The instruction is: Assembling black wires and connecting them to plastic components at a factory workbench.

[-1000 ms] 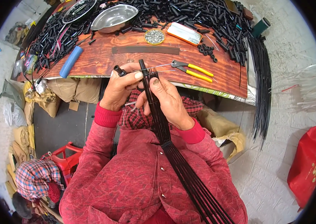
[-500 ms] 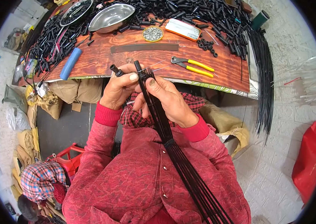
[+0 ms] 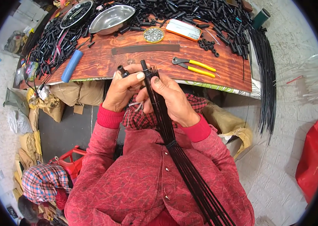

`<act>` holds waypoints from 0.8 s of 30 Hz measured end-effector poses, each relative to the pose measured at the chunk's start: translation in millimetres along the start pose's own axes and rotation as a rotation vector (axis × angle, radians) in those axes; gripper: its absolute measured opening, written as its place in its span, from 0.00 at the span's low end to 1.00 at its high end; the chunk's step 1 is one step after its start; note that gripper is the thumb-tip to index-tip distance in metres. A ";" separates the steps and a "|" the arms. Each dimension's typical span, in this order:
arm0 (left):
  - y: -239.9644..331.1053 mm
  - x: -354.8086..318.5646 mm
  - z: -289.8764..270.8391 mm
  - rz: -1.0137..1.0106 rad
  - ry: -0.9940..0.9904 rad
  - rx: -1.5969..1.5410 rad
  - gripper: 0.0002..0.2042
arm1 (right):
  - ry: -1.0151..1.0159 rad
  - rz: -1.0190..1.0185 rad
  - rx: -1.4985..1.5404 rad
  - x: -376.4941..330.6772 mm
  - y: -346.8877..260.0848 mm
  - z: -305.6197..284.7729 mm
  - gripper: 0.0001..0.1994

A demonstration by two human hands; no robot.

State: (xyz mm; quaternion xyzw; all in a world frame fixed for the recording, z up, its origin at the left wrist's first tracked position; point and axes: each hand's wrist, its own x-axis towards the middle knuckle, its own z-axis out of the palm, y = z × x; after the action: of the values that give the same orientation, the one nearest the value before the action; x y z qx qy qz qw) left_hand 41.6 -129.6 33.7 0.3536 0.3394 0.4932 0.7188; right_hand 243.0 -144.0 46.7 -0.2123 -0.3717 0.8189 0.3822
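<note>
A long bundle of thin black ribs, like an umbrella frame (image 3: 189, 169), slants from my chest up to the table's front edge. A dark band ties it partway down. Its top has a short black tube (image 3: 145, 66) with rib tips beside it. My right hand (image 3: 177, 103) is closed around the upper ribs, thumb on the tips. Against the tube's other side my left hand (image 3: 118, 90) pinches with thumb and forefinger. A black plastic sleeve with a flared end (image 3: 122, 71) sticks out of my left hand. Thin wire shows near the tips; its ends are hard to make out.
On the wooden table (image 3: 91, 64) lie yellow-handled nippers (image 3: 200, 68), a dark flat strip (image 3: 145, 49), a round dish of small metal parts (image 3: 153, 34), a white tray (image 3: 183, 29), a steel bowl (image 3: 112, 18), a blue roll (image 3: 71, 66) and heaped black plastic parts. Black rods (image 3: 267, 83) hang at the right.
Both hands and the top of the frame have shifted slightly right. The sleeve in my left hand has tilted a little. Both hands keep their hold.
</note>
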 end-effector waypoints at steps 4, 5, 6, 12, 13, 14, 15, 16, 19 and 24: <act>3.7 0.2 4.1 0.007 0.006 0.016 0.17 | 0.012 -0.058 0.021 -1.4 -8.0 10.2 0.25; 5.1 0.0 7.7 0.019 0.004 0.042 0.18 | 0.007 -0.053 0.013 -2.0 -7.2 9.9 0.25; 6.3 0.1 11.5 0.031 0.003 0.067 0.19 | 0.029 -0.037 0.013 -2.7 -5.2 8.6 0.24; 4.6 -3.0 14.0 0.051 0.041 0.085 0.17 | 0.056 -0.006 -0.013 -2.2 -1.2 2.7 0.20; 4.7 -2.7 11.4 0.021 0.043 0.095 0.15 | 0.058 -0.006 0.002 -1.3 -0.6 1.4 0.19; 3.9 -2.6 9.4 0.032 0.047 0.087 0.15 | 0.051 0.001 -0.008 -0.9 0.2 1.1 0.19; 3.0 -2.5 7.5 0.019 0.047 0.090 0.15 | 0.066 0.000 0.006 -0.8 1.2 1.4 0.19; 2.1 -2.5 6.0 0.005 0.046 0.092 0.14 | 0.081 0.000 0.022 -0.8 2.5 0.7 0.18; 3.8 -2.7 4.4 -0.019 0.003 0.081 0.15 | 0.078 -0.007 0.014 -0.2 3.4 -3.4 0.18; 3.3 -2.8 6.1 0.004 0.015 0.097 0.16 | 0.076 -0.009 0.063 2.3 7.3 -6.0 0.17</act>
State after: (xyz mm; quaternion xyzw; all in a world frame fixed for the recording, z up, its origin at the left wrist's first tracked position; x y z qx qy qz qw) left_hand 44.4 -132.5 40.1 0.3851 0.3676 0.4800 0.6972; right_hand 242.0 -142.6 37.1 -0.2294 -0.3320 0.8200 0.4060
